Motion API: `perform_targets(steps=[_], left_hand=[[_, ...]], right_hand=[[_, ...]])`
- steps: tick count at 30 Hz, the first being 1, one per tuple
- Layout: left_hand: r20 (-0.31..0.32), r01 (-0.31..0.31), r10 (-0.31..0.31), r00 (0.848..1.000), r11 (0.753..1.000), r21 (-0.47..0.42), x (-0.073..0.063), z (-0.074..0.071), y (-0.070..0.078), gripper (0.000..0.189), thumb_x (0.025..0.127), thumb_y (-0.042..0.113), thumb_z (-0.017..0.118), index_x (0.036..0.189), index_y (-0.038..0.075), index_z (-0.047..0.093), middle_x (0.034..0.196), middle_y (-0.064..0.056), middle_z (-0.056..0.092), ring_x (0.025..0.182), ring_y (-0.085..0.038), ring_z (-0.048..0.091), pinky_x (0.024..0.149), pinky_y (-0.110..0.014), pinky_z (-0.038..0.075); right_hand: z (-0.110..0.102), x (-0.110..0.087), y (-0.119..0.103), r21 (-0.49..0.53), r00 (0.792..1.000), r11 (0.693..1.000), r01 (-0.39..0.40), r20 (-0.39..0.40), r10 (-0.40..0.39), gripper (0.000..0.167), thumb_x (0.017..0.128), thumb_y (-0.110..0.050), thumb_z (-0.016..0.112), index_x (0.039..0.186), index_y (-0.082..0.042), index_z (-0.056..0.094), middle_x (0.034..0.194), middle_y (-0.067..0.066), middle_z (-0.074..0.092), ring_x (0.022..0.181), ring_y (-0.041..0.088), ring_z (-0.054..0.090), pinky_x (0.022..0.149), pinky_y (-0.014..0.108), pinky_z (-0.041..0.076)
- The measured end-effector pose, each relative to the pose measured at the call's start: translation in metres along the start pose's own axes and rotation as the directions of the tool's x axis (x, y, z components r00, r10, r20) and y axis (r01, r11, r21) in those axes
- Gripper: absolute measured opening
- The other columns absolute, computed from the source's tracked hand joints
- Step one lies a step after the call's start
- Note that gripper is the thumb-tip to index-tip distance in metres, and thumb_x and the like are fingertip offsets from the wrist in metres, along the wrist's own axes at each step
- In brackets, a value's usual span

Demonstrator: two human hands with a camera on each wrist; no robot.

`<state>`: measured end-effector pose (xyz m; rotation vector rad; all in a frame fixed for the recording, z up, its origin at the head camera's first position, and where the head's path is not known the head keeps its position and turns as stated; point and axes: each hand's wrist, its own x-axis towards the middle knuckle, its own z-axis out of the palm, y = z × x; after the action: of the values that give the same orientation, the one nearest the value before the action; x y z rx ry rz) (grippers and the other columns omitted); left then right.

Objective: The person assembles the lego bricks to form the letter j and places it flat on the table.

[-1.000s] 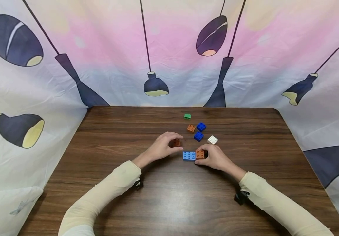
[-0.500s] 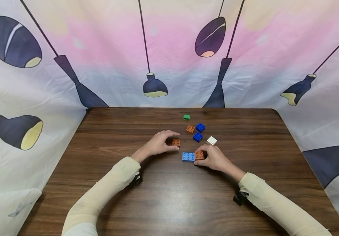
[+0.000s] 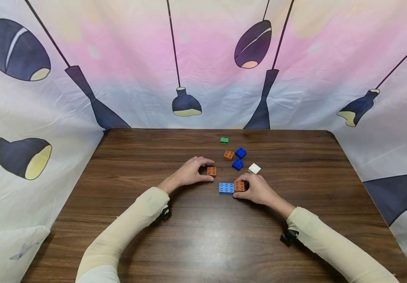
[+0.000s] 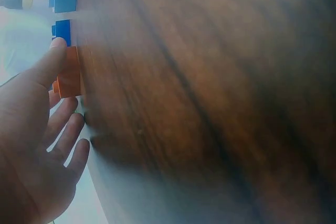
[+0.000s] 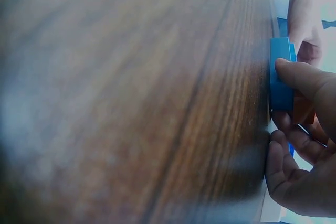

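Observation:
My right hand pinches a small brick stack between thumb and fingers. The stack is a light blue toy brick with an orange brick on its right end. In the right wrist view, the thumb lies against the side of the blue brick. My left hand lies around another orange brick, thumb in front and fingers behind. In the head view, small gaps show between that brick and the fingertips. The left wrist view shows these fingers loosely spread beside the orange brick.
Behind the hands lie two dark blue bricks, an orange brick and a green brick. A white brick sits just beyond the right hand. A patterned cloth hangs behind the wooden table.
My left hand has drawn back slightly to the left, so more of the orange brick beside it shows. The right hand and its stack stay in place.

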<state>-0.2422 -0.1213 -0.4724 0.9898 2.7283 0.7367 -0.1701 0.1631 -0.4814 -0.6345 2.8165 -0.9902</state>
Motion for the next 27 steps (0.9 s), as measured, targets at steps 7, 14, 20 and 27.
perform_targets(steps=[7,14,20,27], left_hand=[[-0.002,-0.006,0.006,1.0,1.0,0.018,0.0005,0.0006,-0.0004,0.058,0.092,0.04,0.077,0.139,0.01,0.063,0.136,-0.01,0.064,0.125,-0.026,0.056,0.112,-0.049,0.037],[-0.004,-0.014,0.014,1.0,0.999,0.036,-0.0017,0.0017,-0.0006,0.048,0.093,0.037,0.077,0.131,0.009,0.069,0.133,-0.01,0.065,0.124,-0.029,0.057,0.109,-0.05,0.04],[-0.019,-0.024,0.025,1.0,0.998,0.049,-0.0005,0.0018,0.0004,0.046,0.094,0.036,0.076,0.13,0.009,0.07,0.131,-0.009,0.067,0.116,-0.026,0.059,0.103,-0.047,0.044],[-0.028,-0.017,0.018,0.999,0.999,0.038,-0.0011,-0.0016,-0.0009,0.048,0.095,0.037,0.075,0.135,0.012,0.068,0.132,-0.007,0.068,0.114,-0.023,0.059,0.102,-0.046,0.044]], right_hand=[[-0.0004,0.001,-0.0002,-0.001,1.0,1.0,-0.009,-0.007,0.009,0.032,0.077,-0.029,0.091,0.1,-0.014,0.075,0.091,-0.002,0.068,0.077,0.01,0.057,0.066,0.03,0.047],[0.0015,-0.0001,0.0003,0.001,1.0,1.0,-0.001,-0.005,0.001,0.033,0.077,-0.03,0.091,0.101,-0.013,0.075,0.093,-0.002,0.069,0.078,0.01,0.057,0.066,0.029,0.047],[0.0003,-0.0008,0.0002,-0.007,1.0,1.0,0.006,-0.015,-0.006,0.034,0.077,-0.029,0.092,0.101,-0.013,0.074,0.093,-0.001,0.069,0.078,0.01,0.056,0.065,0.028,0.047],[0.0003,-0.0013,0.0002,-0.003,1.0,1.0,0.01,-0.015,-0.011,0.034,0.077,-0.029,0.092,0.101,-0.013,0.074,0.094,-0.001,0.069,0.078,0.01,0.056,0.065,0.028,0.046]])
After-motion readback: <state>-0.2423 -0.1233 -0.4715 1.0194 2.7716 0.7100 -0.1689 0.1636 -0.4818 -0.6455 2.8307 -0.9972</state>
